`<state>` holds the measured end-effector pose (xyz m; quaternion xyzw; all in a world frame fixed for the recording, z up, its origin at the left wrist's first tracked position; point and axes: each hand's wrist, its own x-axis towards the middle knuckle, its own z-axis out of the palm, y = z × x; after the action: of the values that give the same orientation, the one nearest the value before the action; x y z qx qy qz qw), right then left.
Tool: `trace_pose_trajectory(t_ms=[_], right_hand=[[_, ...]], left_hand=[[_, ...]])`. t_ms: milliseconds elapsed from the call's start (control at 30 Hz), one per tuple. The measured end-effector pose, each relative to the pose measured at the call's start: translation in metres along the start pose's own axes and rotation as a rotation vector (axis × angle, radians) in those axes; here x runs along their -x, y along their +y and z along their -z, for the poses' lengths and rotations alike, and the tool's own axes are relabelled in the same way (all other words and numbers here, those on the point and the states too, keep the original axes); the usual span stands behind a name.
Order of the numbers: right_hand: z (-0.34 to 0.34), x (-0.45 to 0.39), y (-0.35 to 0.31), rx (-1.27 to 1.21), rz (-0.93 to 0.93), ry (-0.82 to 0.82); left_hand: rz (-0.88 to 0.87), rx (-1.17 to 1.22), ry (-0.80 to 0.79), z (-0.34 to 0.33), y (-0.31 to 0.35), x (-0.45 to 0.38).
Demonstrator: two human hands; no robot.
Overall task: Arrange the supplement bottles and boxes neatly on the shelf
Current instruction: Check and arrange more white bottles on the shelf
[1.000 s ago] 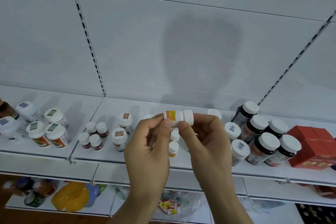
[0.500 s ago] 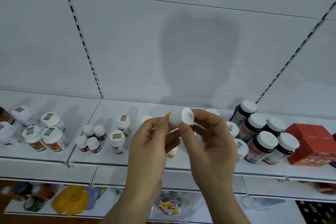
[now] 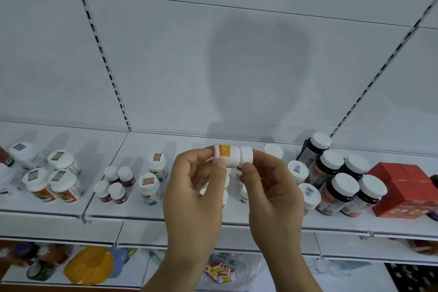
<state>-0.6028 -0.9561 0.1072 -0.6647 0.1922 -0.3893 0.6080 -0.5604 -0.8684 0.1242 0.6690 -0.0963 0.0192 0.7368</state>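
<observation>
Both hands [image 3: 237, 187] pinch a small white bottle [image 3: 233, 154], hiding several bottles on the shelf [image 3: 132, 214] behind.

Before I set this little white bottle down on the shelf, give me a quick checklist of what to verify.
1. Hold: left hand and right hand both pinch the small white bottle: ok.
2. Bottle upright: it lies sideways, cap to the right: not ok.
3. Cap tight: cannot tell.
4. Matching small bottles directly behind the hands: mostly hidden, free slot: cannot tell.
5. Bare shelf behind the hands for landing: ok.
6. Neighbours upright: the dark bottles at right stand upright: ok.
</observation>
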Motion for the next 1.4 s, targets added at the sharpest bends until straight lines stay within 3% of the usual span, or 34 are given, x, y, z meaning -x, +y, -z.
trace_pose_trajectory(t_ms=[100,267,633,833,933,1133,1400], right_hand=[[0.002,-0.001,0.0,-0.035,-0.147,-0.062],[0.004,-0.004,0.0,-0.033,-0.215,-0.114],[0.03,-0.025,-0.009,-0.049,-0.178,-0.103],[0.06,-0.031,-0.015,0.286,-0.019,-0.28],[0.073,-0.028,-0.014,0.487,0.045,-0.287],[0.1,0.0,-0.018,0.719,0.153,-0.049],[0.159,0.085,-0.034,0.948,0.072,0.324]], left_hand=[[-0.216,-0.222,0.025,0.001,-0.004,0.001],[-0.374,-0.408,-0.004,0.001,-0.008,-0.003],[-0.305,-0.503,-0.165,-0.002,-0.026,-0.004],[-0.315,-0.578,-0.26,-0.011,-0.041,0.007],[-0.37,-0.607,-0.319,-0.013,-0.049,0.014],[-0.506,-0.784,-0.561,-0.026,-0.063,0.017],[-0.66,-0.773,-0.961,-0.057,-0.067,0.062]])
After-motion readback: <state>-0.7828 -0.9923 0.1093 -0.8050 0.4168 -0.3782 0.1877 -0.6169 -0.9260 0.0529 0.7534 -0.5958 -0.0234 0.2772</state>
